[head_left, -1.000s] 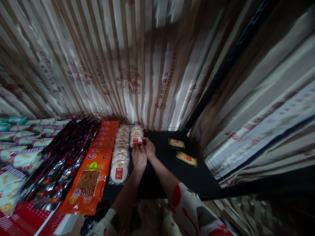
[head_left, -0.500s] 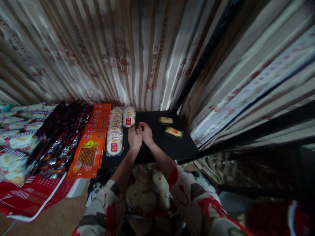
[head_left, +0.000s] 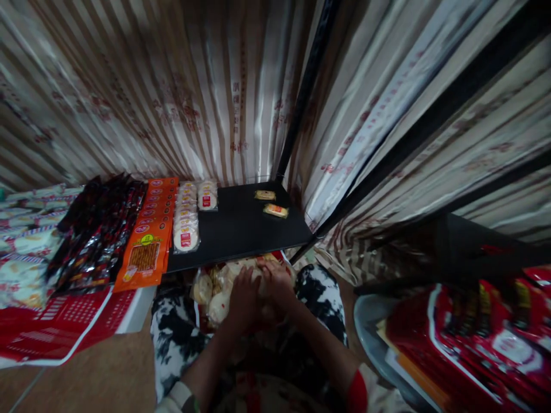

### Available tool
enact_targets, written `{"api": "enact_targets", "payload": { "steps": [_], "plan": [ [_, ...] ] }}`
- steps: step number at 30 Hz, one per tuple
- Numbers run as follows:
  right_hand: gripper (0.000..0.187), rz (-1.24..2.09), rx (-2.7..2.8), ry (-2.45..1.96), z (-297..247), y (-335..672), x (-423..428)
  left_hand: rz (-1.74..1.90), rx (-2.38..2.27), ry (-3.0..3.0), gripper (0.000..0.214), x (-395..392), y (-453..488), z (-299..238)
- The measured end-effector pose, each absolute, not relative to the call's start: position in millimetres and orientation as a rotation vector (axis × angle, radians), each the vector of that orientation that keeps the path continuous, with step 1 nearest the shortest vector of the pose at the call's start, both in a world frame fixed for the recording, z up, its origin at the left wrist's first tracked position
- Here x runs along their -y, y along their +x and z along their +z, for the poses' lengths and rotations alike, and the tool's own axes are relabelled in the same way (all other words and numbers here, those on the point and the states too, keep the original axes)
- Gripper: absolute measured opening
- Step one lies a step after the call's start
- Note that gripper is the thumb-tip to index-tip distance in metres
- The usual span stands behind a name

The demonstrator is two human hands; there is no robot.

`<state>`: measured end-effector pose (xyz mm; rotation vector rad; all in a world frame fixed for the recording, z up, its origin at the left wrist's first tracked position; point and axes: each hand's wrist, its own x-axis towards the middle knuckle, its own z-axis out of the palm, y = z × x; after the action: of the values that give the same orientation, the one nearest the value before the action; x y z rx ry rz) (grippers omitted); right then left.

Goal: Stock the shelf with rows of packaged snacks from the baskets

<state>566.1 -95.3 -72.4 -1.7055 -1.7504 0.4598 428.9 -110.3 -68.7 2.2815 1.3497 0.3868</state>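
Both my hands are down in my lap, below the front edge of the black shelf (head_left: 241, 232). My left hand (head_left: 241, 295) and my right hand (head_left: 278, 282) rest side by side on a pile of clear-wrapped round pale cakes (head_left: 210, 289) held on my patterned trousers. The fingers curl into the packets, but motion blur hides whether they grip one. On the shelf, a row of the same round cakes with red labels (head_left: 186, 226) runs front to back, with a short second row (head_left: 207, 198) beside it.
Orange snack packs (head_left: 148, 241) and dark foil packs (head_left: 101, 229) lie left of the cakes. Two small yellow packets (head_left: 275, 210) sit at the shelf's back right. Striped curtains hang behind. Red packs fill a basin (head_left: 473, 332) at my right.
My hands have left the second row of cakes on the shelf and dropped into my lap onto the pile. The view has tilted down and pulled back.
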Motion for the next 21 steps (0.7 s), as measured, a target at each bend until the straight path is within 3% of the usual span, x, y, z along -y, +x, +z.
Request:
{"api": "enact_targets", "payload": {
  "steps": [2,10,16,21],
  "plan": [
    [0.037,0.494,1.808,-1.766,-84,571,113,0.259,-1.310,2.323,0.052,121,430,-82],
    [0.042,0.681,1.926,-1.809,-86,558,132,0.215,-1.383,2.253,0.034,126,429,-100],
    [0.036,0.917,1.733,-1.582,-70,554,129,0.638,-1.381,2.217,0.028,118,417,-64],
    [0.035,1.018,1.718,-1.383,-54,553,127,0.734,-1.409,2.208,0.023,101,409,-20]
  ]
}}
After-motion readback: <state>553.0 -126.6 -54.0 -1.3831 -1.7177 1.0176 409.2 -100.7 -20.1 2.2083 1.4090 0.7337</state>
